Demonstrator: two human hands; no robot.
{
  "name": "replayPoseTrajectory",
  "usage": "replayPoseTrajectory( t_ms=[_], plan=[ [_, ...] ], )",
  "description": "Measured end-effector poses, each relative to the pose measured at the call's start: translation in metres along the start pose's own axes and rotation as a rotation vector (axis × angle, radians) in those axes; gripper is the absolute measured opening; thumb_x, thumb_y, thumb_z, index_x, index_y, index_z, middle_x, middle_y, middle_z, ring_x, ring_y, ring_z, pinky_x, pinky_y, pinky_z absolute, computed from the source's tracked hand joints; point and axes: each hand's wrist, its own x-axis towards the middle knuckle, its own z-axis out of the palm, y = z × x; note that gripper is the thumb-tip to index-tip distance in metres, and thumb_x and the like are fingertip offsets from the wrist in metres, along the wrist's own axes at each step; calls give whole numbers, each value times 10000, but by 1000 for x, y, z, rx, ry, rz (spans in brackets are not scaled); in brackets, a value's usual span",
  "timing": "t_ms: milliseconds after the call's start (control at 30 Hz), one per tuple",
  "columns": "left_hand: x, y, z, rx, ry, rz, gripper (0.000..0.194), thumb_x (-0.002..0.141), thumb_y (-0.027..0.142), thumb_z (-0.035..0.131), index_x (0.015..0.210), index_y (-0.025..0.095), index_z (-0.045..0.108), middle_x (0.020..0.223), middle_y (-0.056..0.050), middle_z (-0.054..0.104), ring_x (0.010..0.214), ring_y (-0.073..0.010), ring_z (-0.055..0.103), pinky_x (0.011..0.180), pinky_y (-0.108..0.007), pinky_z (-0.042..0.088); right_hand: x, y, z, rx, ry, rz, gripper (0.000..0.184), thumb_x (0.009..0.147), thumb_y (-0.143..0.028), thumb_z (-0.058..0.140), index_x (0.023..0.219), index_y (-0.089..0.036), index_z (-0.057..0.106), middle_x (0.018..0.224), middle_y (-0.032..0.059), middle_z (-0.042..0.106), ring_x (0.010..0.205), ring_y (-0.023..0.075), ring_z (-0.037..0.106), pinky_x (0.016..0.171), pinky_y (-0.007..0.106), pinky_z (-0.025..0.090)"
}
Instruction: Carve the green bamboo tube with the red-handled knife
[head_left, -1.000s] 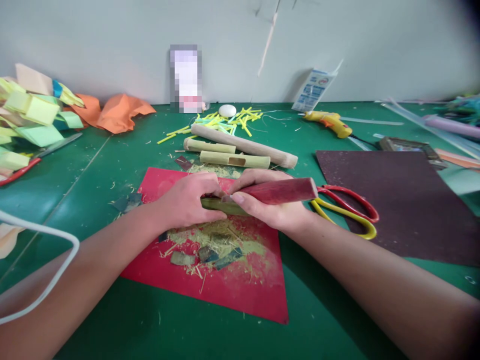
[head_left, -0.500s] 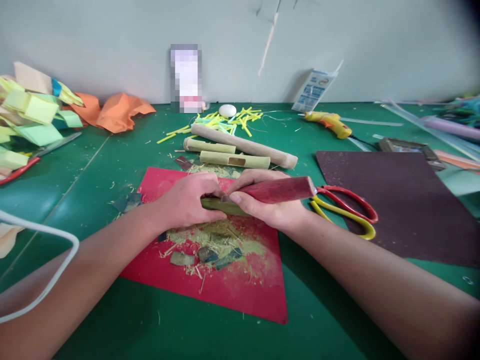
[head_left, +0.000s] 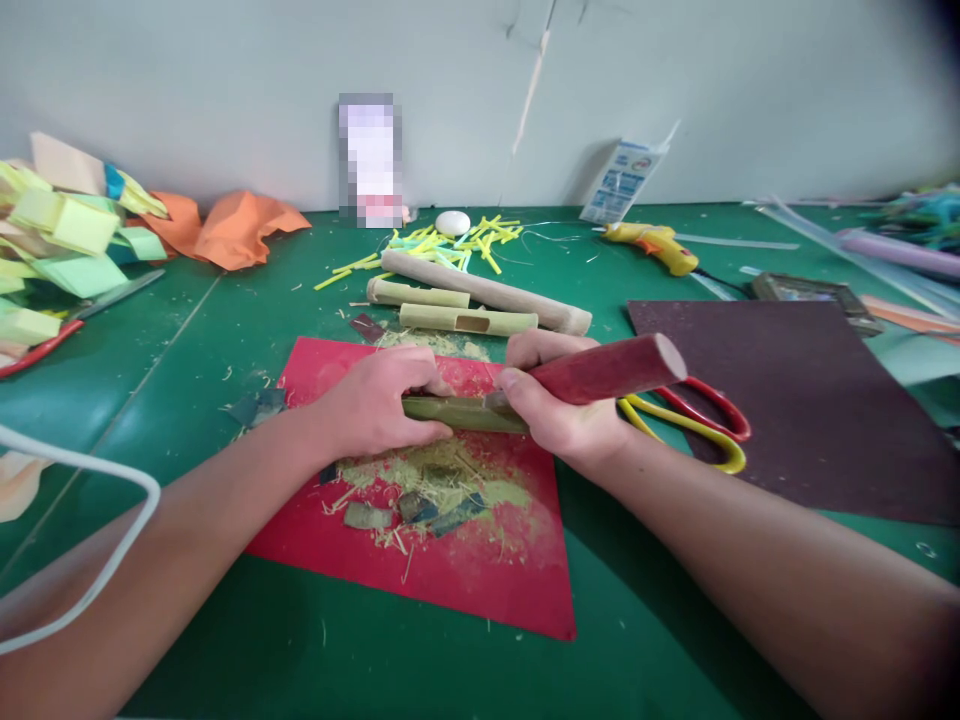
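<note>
My left hand [head_left: 379, 400] is closed round the left end of a green bamboo piece [head_left: 457, 412], holding it level over a red sheet [head_left: 480, 590]. In my right hand [head_left: 559, 415] is a chisel with a thick red wooden handle [head_left: 611, 368]. Its short metal blade [head_left: 495, 400] meets the top of the bamboo near the right end; my fingers hide part of the blade. Pale shavings and dust [head_left: 427, 470] cover the sheet below, with several dark bark chips [head_left: 457, 515] among them.
Two cut bamboo pieces [head_left: 469, 318] and a long wooden stick [head_left: 487, 290] lie behind the sheet. To the right are scissors [head_left: 705, 440], a dark board [head_left: 795, 400] and a yellow glue gun [head_left: 656, 247]. Folded papers [head_left: 67, 225] fill the left; a white cable [head_left: 112, 470] arches over my left forearm.
My right hand and the chisel have moved right along the bamboo, away from my left hand. More of the bamboo's top now shows between them. The left hand has stayed put.
</note>
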Motion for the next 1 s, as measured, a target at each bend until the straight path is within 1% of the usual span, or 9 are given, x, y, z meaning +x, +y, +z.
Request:
replayPoseTrajectory(
  t_ms=[133, 233, 333, 433, 500, 700, 867, 1000],
  plan=[
    [0, -1, 0, -2, -12, -11, 199, 760, 319, 752, 852, 182, 640, 871, -16, 612, 844, -177, 559, 768, -330, 441, -1, 2, 1, 51, 2, -36, 222, 752, -242, 592, 556, -197, 497, 516, -32, 489, 459, 88, 418, 442, 252, 323],
    [0, -1, 0, 13, -12, 2, 217, 760, 333, 758, 855, 181, 634, 864, -11, 609, 844, -176, 554, 762, -325, 430, 0, 0, 2, 80, -27, -29, 182, 785, -262, 613, 621, -188, 587, 570, -15, 589, 507, 101, 508, 487, 252, 398],
    [-1, -1, 0, 27, -8, -3, 229, 762, 345, 754, 859, 176, 634, 850, -14, 595, 821, -175, 545, 736, -321, 420, 3, -2, 4, 113, -93, 11, 148, 796, -295, 653, 698, -184, 656, 647, -1, 663, 563, 107, 572, 532, 244, 454],
    [-1, -1, 1, 15, -19, -27, 231, 770, 351, 744, 882, 173, 647, 855, -22, 590, 812, -178, 545, 733, -326, 424, 5, -2, 6, 128, -167, 45, 134, 782, -302, 693, 723, -182, 682, 692, 4, 696, 584, 107, 604, 548, 234, 479],
    [-1, -1, 1, 4, -22, -22, 229, 772, 350, 743, 871, 170, 640, 861, -24, 591, 818, -178, 546, 742, -329, 429, 6, -2, 6, 131, -192, 68, 132, 776, -302, 711, 731, -180, 690, 726, 13, 717, 613, 115, 635, 571, 234, 500],
    [0, -2, 1, 17, -30, -21, 242, 777, 371, 733, 819, 175, 597, 840, -12, 582, 809, -175, 539, 740, -326, 431, 8, -2, 6, 115, -249, 99, 127, 767, -307, 727, 742, -184, 709, 755, 13, 736, 653, 123, 664, 605, 229, 526],
    [0, -3, 1, 7, -25, -23, 248, 766, 361, 739, 801, 179, 574, 828, -2, 560, 788, -161, 528, 702, -306, 418, 8, 0, 7, 182, -255, 167, 181, 728, -345, 782, 754, -178, 717, 766, 22, 743, 661, 135, 672, 622, 241, 547],
    [0, -3, 1, 15, -21, -18, 256, 774, 374, 736, 804, 177, 575, 817, -3, 554, 781, -163, 519, 703, -312, 417, 7, 2, 8, 206, -260, 188, 176, 742, -338, 764, 750, -170, 713, 759, 29, 739, 650, 134, 665, 605, 244, 543]
  ],
)
